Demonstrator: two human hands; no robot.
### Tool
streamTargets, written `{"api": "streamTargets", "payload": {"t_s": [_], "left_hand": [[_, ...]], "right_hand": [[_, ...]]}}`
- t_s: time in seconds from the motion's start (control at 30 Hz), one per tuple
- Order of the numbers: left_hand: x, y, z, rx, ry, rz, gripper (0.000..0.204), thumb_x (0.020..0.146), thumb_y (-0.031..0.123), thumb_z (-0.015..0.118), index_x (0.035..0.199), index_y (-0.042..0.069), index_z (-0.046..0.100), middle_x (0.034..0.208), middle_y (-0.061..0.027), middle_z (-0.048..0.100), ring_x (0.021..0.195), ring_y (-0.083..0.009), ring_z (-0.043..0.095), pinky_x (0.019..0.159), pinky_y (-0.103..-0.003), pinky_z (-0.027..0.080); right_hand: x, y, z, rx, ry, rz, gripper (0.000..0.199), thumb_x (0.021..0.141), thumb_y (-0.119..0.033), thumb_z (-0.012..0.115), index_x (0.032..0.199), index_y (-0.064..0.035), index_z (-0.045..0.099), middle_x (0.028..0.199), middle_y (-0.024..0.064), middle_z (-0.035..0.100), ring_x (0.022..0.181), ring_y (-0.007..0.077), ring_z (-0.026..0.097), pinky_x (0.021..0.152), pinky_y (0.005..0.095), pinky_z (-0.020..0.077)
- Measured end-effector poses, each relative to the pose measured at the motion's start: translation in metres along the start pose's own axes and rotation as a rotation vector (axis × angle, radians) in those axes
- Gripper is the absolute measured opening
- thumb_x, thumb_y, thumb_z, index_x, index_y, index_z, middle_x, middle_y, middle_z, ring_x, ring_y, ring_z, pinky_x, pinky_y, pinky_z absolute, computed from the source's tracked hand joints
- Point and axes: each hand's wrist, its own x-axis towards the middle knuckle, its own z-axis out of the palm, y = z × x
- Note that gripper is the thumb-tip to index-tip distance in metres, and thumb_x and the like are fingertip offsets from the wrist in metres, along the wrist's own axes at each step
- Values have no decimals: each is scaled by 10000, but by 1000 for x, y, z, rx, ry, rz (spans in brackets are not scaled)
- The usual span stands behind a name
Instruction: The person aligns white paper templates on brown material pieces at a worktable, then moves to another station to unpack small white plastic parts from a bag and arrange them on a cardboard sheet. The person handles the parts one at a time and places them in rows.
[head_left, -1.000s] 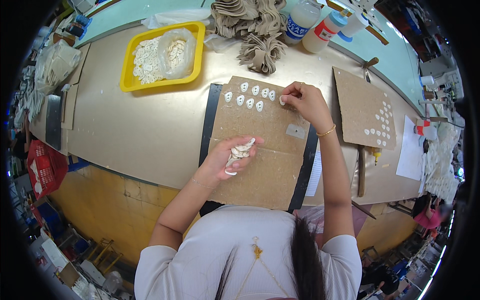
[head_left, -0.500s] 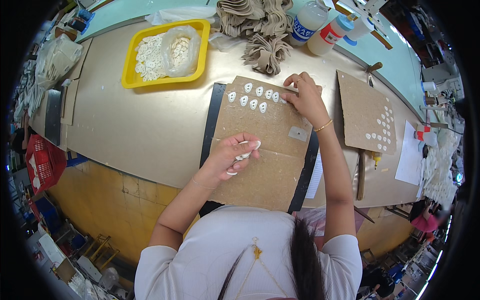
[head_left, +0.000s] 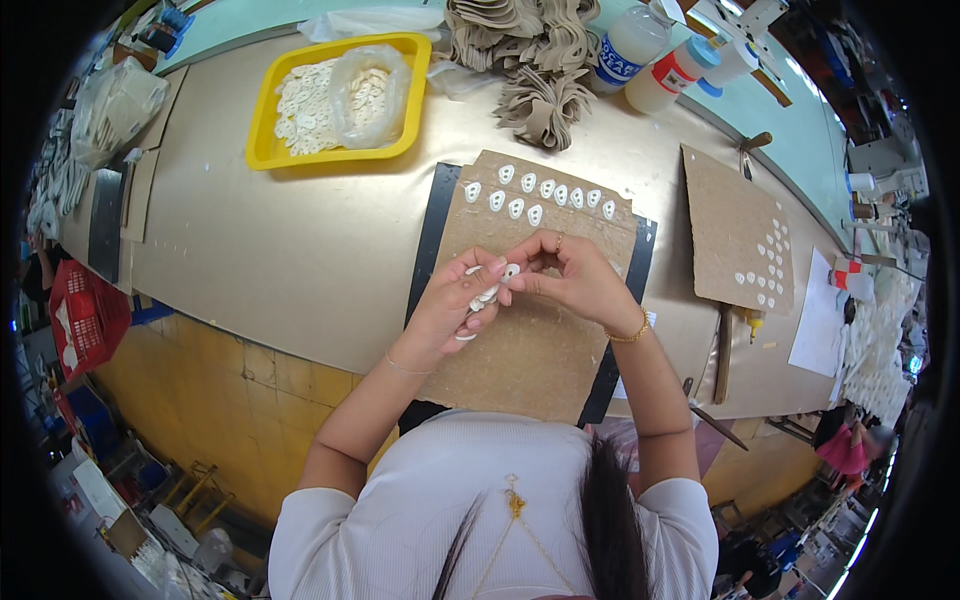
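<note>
My left hand (head_left: 448, 305) is closed around several small white oval pieces (head_left: 484, 298) with dark holes. One white piece (head_left: 511, 271) sticks out at its fingertips, and my right hand (head_left: 578, 282) pinches at it there. Both hands meet over the middle of a brown cardboard sheet (head_left: 520, 360). Along the sheet's far part lie two rows of the same white pieces (head_left: 547, 188), spaced apart. A dark flat board (head_left: 424, 245) shows past the sheet's left and right sides. My fingers hide some of the held pieces.
At the far left stands a yellow tray (head_left: 262, 140) of white pieces, with a plastic bag (head_left: 368, 95) inside. Folded beige strips (head_left: 545, 105) and bottles (head_left: 632, 45) stand at the back. Rightward lie another cardboard sheet (head_left: 725, 230) with white pieces and a wooden stick (head_left: 723, 355).
My right hand has come from the sheet's far right corner back to my left hand's fingertips. White pieces now show uncovered where it was. The left hand has barely moved.
</note>
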Motion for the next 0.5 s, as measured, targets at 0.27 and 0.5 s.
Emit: {"api": "streamTargets", "payload": {"t_s": [0.27, 0.5], "left_hand": [[0, -5, -11, -229, -96, -121, 177, 997, 228, 533, 987, 52, 547, 751, -76, 601, 386, -57, 370, 300, -188, 242], [-1, 5, -13, -107, -13, -44, 172, 990, 144, 506, 1080, 6, 554, 758, -86, 590, 380, -67, 369, 301, -195, 253]], "right_hand": [[15, -1, -2, -308, 70, -244, 161, 824, -169, 743, 848, -32, 662, 874, 55, 628, 831, 165, 610, 758, 297, 486], [94, 12, -32, -603, 304, -160, 218, 798, -282, 746, 817, -73, 690, 979, 71, 561, 943, 234, 552, 821, 387, 423]]}}
